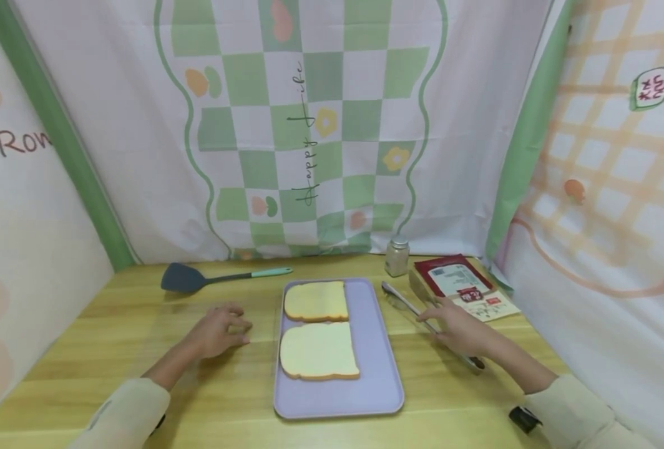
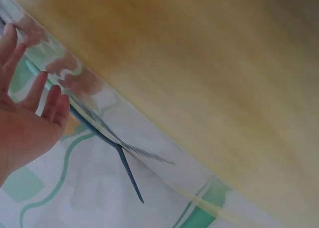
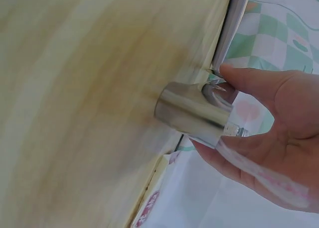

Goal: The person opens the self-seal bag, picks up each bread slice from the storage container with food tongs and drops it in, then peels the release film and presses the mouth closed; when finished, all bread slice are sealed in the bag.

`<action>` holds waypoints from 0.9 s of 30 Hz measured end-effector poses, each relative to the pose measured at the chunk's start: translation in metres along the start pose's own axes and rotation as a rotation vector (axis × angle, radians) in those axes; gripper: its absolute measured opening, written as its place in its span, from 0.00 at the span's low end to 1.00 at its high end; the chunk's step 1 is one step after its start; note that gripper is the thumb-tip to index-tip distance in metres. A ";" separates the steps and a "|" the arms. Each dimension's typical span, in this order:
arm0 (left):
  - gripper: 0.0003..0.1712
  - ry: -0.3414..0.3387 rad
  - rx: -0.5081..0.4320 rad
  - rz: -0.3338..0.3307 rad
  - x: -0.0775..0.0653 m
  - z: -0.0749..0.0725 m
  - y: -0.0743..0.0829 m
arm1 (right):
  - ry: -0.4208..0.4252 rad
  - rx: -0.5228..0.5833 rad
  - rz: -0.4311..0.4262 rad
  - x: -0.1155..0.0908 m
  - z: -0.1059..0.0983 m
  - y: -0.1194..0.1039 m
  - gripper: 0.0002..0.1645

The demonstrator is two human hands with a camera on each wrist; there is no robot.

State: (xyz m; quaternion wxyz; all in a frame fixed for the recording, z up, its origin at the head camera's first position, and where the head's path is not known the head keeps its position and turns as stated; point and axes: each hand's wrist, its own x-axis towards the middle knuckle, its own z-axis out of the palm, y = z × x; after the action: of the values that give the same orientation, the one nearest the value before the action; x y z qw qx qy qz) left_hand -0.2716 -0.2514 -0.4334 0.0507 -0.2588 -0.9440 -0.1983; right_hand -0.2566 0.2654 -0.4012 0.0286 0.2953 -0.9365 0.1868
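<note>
Metal tongs (image 1: 407, 305) lie slantwise on the table to the right of a lilac tray (image 1: 378, 349). My right hand (image 1: 463, 325) holds them near the middle. Seen from the right wrist, the tongs' rounded steel end (image 3: 187, 108) points at the camera between thumb and fingers. Two slices of bread, a far one (image 1: 316, 300) and a near one (image 1: 319, 351), lie flat on the tray, one behind the other. Left of the tray, my left hand (image 1: 216, 332) is low over the table with relaxed fingers and nothing in it; whether the fingertips touch the wood cannot be told.
At the back left lies a dark spatula (image 1: 186, 278) with a mint handle. A small lidded glass jar (image 1: 397, 257) stands behind the tongs. Beside it, a red and cream package (image 1: 461, 284) lies close to my right hand. Printed curtains (image 1: 321, 125) enclose the wooden table (image 1: 225, 399).
</note>
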 end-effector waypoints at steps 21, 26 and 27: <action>0.10 0.003 -0.068 -0.154 0.001 0.002 0.007 | -0.010 0.099 0.088 -0.003 -0.001 0.004 0.23; 0.10 0.007 -0.087 -0.153 0.000 0.001 0.006 | -0.028 0.088 0.076 -0.005 -0.003 0.004 0.25; 0.11 0.011 -0.088 -0.150 0.000 0.000 0.006 | -0.032 0.086 0.071 -0.005 -0.003 0.004 0.26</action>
State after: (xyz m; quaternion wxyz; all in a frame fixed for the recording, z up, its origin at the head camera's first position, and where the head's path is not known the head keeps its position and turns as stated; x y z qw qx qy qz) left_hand -0.2687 -0.2461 -0.4315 0.0294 -0.1883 -0.9508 -0.2443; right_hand -0.2549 0.2722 -0.4005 -0.0060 0.2658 -0.9378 0.2232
